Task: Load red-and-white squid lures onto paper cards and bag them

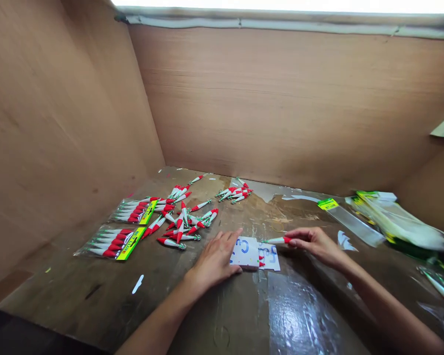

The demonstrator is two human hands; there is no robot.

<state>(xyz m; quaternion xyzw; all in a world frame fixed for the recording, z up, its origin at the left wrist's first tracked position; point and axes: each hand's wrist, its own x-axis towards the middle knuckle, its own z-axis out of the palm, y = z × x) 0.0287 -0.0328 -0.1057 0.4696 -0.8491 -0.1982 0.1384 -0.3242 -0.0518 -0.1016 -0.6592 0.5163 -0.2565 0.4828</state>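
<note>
We are pinching one lure (277,240) in our right hand (314,244), left hand (216,259) flat on the card (246,251); two packs (113,244) done, loose pile (181,222) waiting.

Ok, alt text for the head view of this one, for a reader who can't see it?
A person's left hand rests flat on a small white card on a worn wooden table, while the right hand pinches a red-and-white lure at its edge. Loose lures and two bagged sets lie to the left.
</note>
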